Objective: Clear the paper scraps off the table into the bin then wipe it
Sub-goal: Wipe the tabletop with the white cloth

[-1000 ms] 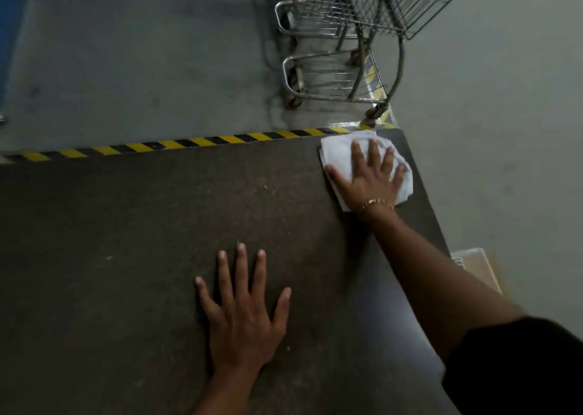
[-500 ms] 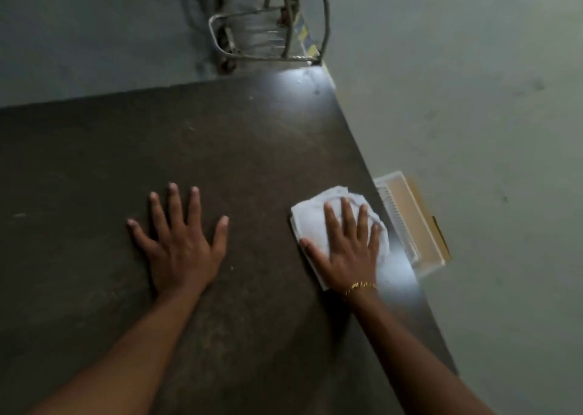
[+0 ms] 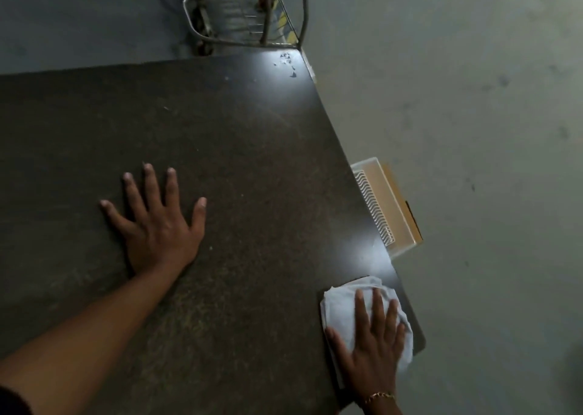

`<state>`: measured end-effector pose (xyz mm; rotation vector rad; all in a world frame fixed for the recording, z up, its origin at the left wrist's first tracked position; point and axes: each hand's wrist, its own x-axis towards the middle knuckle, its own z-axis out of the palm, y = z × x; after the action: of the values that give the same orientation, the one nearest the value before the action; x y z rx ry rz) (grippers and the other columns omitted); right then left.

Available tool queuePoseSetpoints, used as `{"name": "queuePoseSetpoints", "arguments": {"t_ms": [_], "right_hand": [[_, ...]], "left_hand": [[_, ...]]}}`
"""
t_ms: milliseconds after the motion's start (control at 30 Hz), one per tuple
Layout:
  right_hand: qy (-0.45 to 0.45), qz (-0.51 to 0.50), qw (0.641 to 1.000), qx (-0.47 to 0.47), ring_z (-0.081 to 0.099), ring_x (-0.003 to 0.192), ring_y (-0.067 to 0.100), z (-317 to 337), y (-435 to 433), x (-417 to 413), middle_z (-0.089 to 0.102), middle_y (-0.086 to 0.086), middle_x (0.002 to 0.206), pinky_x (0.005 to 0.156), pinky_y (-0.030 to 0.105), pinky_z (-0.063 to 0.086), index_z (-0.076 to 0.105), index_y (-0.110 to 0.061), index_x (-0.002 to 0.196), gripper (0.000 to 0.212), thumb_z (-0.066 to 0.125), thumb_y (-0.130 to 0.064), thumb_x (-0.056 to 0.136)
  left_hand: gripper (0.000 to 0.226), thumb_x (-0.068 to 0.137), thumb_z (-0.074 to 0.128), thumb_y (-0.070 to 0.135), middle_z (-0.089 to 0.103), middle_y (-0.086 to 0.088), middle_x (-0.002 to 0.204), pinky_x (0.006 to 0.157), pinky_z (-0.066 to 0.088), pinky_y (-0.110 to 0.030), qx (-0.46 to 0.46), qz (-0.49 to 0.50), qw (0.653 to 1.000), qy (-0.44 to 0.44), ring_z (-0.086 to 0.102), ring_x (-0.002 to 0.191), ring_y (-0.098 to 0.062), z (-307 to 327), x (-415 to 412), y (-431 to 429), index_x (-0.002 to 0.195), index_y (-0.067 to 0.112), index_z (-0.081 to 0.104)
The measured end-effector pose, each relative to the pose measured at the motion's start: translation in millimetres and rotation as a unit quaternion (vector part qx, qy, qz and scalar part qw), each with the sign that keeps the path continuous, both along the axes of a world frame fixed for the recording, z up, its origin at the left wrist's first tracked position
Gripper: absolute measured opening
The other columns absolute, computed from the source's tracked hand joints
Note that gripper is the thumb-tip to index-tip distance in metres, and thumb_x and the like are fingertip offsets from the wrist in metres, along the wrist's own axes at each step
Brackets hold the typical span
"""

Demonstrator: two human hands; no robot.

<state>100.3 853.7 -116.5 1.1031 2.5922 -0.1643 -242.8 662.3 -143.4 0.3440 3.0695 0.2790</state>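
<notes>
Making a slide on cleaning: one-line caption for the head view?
On the dark table, the right hand presses a white cloth near the right edge; the left hand lies flat.

right hand (image 3: 372, 356): gold wrist bracelet (image 3: 378, 396) | left arm (image 3: 94, 335): dark sleeve (image 3: 11, 402), perhaps

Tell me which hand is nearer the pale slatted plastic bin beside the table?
Right. The right hand presses a white cloth at the table's corner near the bin; the left hand lies flat mid-table, farther off.
</notes>
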Motion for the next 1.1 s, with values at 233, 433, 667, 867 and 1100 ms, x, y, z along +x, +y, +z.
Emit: {"name": "queuePoseSetpoints", "arguments": {"t_ms": [233, 433, 667, 867, 1100], "right_hand": [[0.043, 0.058, 0.997, -0.004, -0.018, 0.157, 0.03, -9, 65, -144, -0.022, -0.003, 0.17, 0.125, 0.06, -0.003, -0.01, -0.04, 0.161, 0.091, 0.019, -0.085, 0.088], [0.07, 0.079, 0.994, -0.01, -0.013, 0.157, 0.029, -8, 111, -312, -0.012, -0.007, 0.171, 0.124, 0.058, -0.004, 0.002, -0.044, 0.161, 0.092, 0.013, -0.088, 0.08], [0.084, 0.094, 0.992, -0.014, -0.01, 0.158, 0.03, -12, 142, -458, -0.005, -0.005, 0.172, 0.124, 0.06, -0.004, 0.007, -0.042, 0.161, 0.087, 0.023, -0.086, 0.088], [0.091, 0.109, 0.989, -0.03, -0.009, 0.158, 0.031, -9, 159, -512, -0.006, -0.003, 0.172, 0.124, 0.061, 0.002, 0.006, -0.039, 0.162, 0.09, 0.019, -0.088, 0.087], [0.088, 0.141, 0.986, -0.018, -0.009, 0.158, 0.03, -11, 150, -419, -0.006, -0.005, 0.172, 0.124, 0.059, 0.004, 0.009, -0.04, 0.161, 0.088, 0.022, -0.086, 0.088]], "left_hand": [[0.079, 0.097, 0.029, 0.064, 0.015, -0.013, 0.172, 0.118, 0.006, -0.074, -0.029, -0.003, 1.0, 0.006, 0.008, 0.159, -0.038, 1, 1, -1, 0.162, 0.019, 0.028], [0.08, 0.095, 0.032, 0.064, 0.02, -0.014, 0.171, 0.118, 0.008, -0.073, -0.046, -0.005, 0.999, 0.009, 0.014, 0.158, -0.039, 3, -1, 0, 0.161, 0.018, 0.034], [0.081, 0.093, 0.038, 0.065, 0.022, -0.013, 0.17, 0.118, 0.012, -0.073, -0.056, -0.009, 0.998, 0.033, 0.018, 0.157, -0.038, 2, -2, 0, 0.159, 0.018, 0.038], [0.083, 0.091, 0.037, 0.067, 0.024, -0.013, 0.17, 0.118, 0.012, -0.073, -0.065, -0.011, 0.997, 0.029, 0.019, 0.157, -0.038, 1, -2, 0, 0.158, 0.018, 0.039], [0.084, 0.091, 0.034, 0.068, 0.022, -0.012, 0.17, 0.118, 0.011, -0.073, -0.052, -0.007, 0.999, 0.009, 0.015, 0.158, -0.037, 2, -2, 0, 0.159, 0.019, 0.037]]}}
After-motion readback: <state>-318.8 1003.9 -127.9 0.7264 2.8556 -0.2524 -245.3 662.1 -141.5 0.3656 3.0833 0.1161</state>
